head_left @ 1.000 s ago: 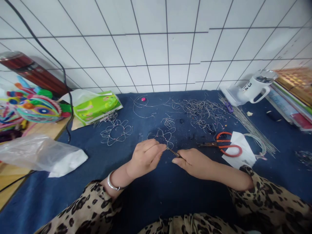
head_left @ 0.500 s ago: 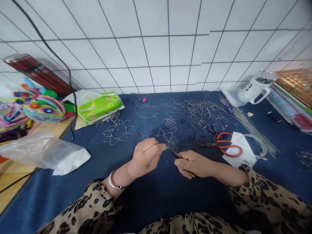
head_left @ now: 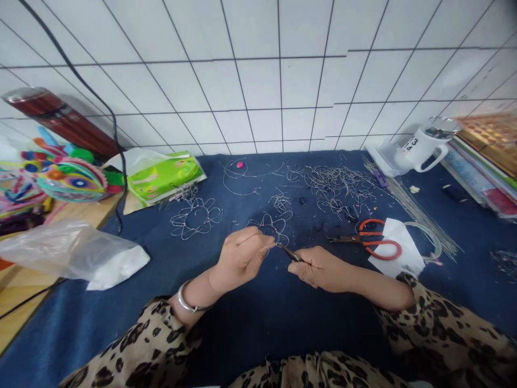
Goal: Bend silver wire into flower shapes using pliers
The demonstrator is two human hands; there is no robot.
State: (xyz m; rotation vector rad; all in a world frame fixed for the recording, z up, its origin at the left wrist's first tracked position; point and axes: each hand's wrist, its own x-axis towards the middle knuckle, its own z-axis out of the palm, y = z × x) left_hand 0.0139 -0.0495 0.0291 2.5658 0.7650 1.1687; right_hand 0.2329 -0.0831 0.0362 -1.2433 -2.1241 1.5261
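Note:
Between thumb and fingers, my left hand (head_left: 243,257) pinches a flower-shaped wire piece (head_left: 281,226), whose looped petals show beyond the fingers. My right hand (head_left: 319,268) is wrapped round a pair of pliers (head_left: 290,254). Their dark narrow jaws point left and meet the wire close to my left fingertips; whether they are clamped on it is too small to tell. Part of the wire flower is hidden behind my left hand. Further left, a second wire flower (head_left: 196,218) with a ring of loops lies flat on the dark blue cloth (head_left: 258,334).
Orange-handled scissors (head_left: 379,240) lie right of my right hand on white paper (head_left: 398,256). Tangled wire pieces (head_left: 335,186) and straight wires (head_left: 424,215) spread behind. A white mug (head_left: 428,145) stands back right. A green packet (head_left: 165,178) and plastic bag (head_left: 72,250) are left.
My right hand and the pliers have turned slightly, so the yellow handle end seen before is now hidden. My left hand keeps its pinch on the wire, nearly unmoved.

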